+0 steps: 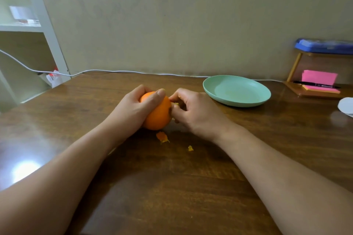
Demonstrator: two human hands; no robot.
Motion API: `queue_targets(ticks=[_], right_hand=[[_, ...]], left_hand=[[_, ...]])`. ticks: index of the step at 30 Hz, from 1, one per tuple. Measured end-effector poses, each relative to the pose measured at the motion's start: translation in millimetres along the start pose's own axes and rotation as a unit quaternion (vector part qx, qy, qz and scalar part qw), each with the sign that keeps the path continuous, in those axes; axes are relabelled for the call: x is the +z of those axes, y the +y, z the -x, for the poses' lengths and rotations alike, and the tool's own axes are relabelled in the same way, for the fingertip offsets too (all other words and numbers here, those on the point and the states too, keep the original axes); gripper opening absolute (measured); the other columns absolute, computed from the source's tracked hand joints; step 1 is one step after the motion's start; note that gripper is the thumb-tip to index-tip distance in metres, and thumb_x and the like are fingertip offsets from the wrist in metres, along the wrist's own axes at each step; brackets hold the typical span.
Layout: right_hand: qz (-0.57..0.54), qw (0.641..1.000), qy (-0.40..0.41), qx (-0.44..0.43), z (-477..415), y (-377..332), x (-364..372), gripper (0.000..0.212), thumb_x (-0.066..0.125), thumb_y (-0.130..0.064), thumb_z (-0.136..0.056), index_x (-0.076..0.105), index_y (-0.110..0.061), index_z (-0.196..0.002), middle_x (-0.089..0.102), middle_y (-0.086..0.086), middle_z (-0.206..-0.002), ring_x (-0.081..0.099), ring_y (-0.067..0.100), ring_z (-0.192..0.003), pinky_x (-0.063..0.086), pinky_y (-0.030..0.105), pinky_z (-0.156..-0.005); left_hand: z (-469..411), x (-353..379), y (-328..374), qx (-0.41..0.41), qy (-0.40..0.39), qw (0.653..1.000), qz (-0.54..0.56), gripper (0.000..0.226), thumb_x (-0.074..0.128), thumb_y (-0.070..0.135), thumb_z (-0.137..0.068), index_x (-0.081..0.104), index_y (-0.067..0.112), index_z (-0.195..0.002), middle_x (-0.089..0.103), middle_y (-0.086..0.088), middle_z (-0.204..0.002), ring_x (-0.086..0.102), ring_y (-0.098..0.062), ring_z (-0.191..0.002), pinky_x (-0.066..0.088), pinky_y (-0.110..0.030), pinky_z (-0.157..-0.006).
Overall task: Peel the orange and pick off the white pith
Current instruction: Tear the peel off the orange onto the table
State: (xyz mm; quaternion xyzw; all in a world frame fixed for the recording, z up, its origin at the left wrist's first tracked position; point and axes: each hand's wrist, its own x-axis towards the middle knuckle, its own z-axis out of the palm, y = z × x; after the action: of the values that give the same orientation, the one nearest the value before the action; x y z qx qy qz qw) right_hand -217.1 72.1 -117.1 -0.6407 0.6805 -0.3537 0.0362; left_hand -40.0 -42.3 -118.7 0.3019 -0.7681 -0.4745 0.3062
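An orange, still mostly in its skin, is held just above the brown wooden table. My left hand grips it from the left, thumb lying over its top. My right hand is pressed against the orange's right end, its curled fingers pinching at the peel there; a yellowish torn edge shows between the fingertips. Two small scraps of peel lie on the table below, a larger peel scrap and a tiny peel bit.
A pale green plate sits to the right of my hands. Further right is a small stand with pink sticky notes, a black pen and a blue case on top. A white cable runs along the wall.
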Motion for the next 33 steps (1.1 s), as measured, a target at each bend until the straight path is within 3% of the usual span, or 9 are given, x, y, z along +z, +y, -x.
queue_targets(ticks=[3,7,11,16,20,24,28,33], right_hand=[[-0.033,0.999,0.017,0.011,-2,0,5,0.011,0.064,-0.041,-0.099,0.067,-0.031,-0.102,0.073,-0.005,-0.084,0.072,0.016,-0.078,0.061,0.051,-0.072],[-0.1,0.994,0.037,0.031,-5,1,10,0.001,0.068,-0.029,-0.093,0.068,-0.028,-0.094,0.074,0.0,-0.077,0.073,0.019,-0.07,0.062,0.053,-0.068],[-0.173,0.983,0.031,0.049,-6,-1,8,0.003,0.07,-0.015,-0.097,0.07,-0.014,-0.099,0.074,0.006,-0.08,0.073,0.016,-0.067,0.065,0.041,-0.064],[-0.214,0.975,0.013,0.064,-5,1,6,0.008,0.068,-0.016,-0.102,0.07,-0.012,-0.109,0.075,0.01,-0.088,0.074,0.015,-0.072,0.062,0.032,-0.061],[-0.155,0.986,-0.017,0.06,-3,3,3,0.013,0.063,-0.026,-0.107,0.072,-0.019,-0.114,0.077,0.003,-0.09,0.078,0.014,-0.078,0.067,0.042,-0.065],[-0.129,0.991,0.004,0.037,-3,1,5,0.011,0.063,-0.022,-0.104,0.072,-0.017,-0.103,0.076,0.003,-0.079,0.076,0.015,-0.071,0.066,0.047,-0.068],[-0.194,0.98,0.022,0.037,-6,0,3,0.01,0.064,-0.013,-0.104,0.073,-0.008,-0.101,0.076,0.01,-0.08,0.076,0.022,-0.07,0.065,0.041,-0.062],[-0.31,0.948,0.019,0.065,-7,2,0,0.014,0.061,-0.005,-0.104,0.073,0.001,-0.107,0.075,0.012,-0.079,0.071,0.022,-0.07,0.059,0.031,-0.058]], left_hand=[[2,0,0,0.023,0.003,1.0,-0.016,0.048,0.063,0.074,-0.083,0.066,0.036,-0.113,0.067,0.003,-0.113,0.071,-0.019,-0.098,0.063,-0.041,-0.075],[2,2,1,0.021,0.012,1.0,0.004,0.052,0.061,0.075,-0.079,0.067,0.034,-0.11,0.068,0.002,-0.109,0.071,-0.014,-0.09,0.055,-0.024,-0.06],[1,2,2,0.004,-0.001,0.999,0.032,0.056,0.06,0.075,-0.079,0.066,0.032,-0.113,0.068,-0.001,-0.11,0.071,-0.018,-0.092,0.053,-0.02,-0.056],[-1,-1,-3,-0.006,-0.008,0.999,0.054,0.052,0.067,0.078,-0.086,0.067,0.035,-0.115,0.069,-0.002,-0.115,0.073,-0.024,-0.101,0.061,-0.033,-0.069],[0,-2,-5,0.046,0.005,0.999,0.016,0.048,0.067,0.074,-0.087,0.066,0.037,-0.117,0.068,0.005,-0.114,0.072,-0.017,-0.099,0.06,-0.027,-0.067],[0,-1,-9,0.079,0.008,0.997,-0.007,0.045,0.067,0.072,-0.087,0.065,0.039,-0.118,0.067,0.008,-0.114,0.071,-0.015,-0.099,0.061,-0.028,-0.066],[1,-4,-7,0.082,0.011,0.996,0.038,0.058,0.065,0.077,-0.079,0.066,0.036,-0.119,0.067,0.004,-0.116,0.071,-0.014,-0.098,0.057,-0.023,-0.064],[-5,-10,-9,0.025,-0.031,0.984,0.173,0.054,0.066,0.062,-0.089,0.068,0.027,-0.13,0.067,-0.014,-0.127,0.07,-0.03,-0.107,0.061,-0.039,-0.077]])
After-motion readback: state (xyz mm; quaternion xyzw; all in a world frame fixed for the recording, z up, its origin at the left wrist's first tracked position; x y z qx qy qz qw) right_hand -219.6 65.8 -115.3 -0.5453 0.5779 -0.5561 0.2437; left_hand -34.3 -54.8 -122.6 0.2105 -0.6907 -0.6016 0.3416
